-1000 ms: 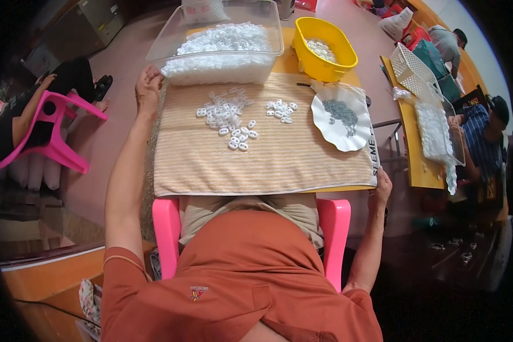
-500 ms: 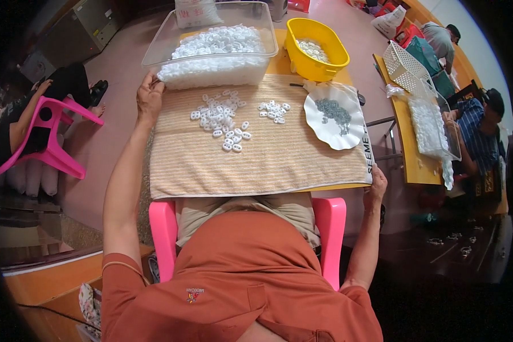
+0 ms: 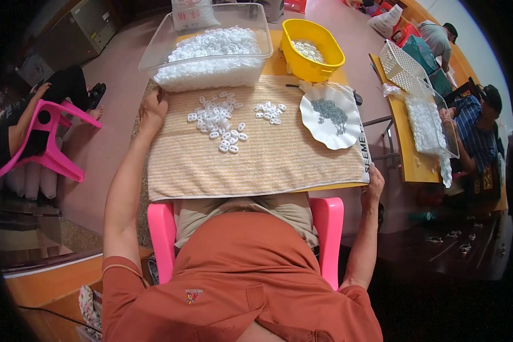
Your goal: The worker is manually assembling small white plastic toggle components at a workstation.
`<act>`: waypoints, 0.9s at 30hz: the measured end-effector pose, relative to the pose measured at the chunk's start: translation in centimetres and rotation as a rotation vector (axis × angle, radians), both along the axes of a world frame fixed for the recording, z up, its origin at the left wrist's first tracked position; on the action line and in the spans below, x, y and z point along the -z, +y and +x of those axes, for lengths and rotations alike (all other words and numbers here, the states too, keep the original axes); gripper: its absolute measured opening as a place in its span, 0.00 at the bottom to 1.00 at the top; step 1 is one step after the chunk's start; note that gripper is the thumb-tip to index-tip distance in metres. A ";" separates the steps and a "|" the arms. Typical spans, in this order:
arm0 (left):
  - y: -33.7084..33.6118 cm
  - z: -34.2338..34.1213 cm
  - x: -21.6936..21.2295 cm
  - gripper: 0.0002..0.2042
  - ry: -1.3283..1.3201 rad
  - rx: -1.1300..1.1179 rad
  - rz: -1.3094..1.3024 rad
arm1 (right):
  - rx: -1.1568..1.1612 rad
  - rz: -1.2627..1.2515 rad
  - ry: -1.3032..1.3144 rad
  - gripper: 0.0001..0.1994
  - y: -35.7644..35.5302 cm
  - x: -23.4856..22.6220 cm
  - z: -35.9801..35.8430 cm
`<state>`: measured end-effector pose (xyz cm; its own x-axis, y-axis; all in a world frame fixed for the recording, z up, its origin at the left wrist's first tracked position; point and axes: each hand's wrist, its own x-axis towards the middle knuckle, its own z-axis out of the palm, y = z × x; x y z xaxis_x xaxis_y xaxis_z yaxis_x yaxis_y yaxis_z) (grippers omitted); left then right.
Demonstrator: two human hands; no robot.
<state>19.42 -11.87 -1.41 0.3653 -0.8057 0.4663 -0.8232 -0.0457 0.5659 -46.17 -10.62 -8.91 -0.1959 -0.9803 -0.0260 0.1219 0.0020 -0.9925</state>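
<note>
Both hands grip the table: left hand on the far left corner, right hand on the near right corner. Hold it level so the white bits stay put.

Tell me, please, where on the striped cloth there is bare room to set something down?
The near half of the cloth is bare, from the white pieces to its near edge. A small gap lies between the pieces and the plate. The far edge is crowded by the clear tub and yellow bin.
</note>
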 end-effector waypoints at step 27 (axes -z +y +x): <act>8.6 -1.2 1.5 0.24 0.017 0.044 0.278 | 0.021 0.144 -0.009 0.19 0.1 -1.1 1.0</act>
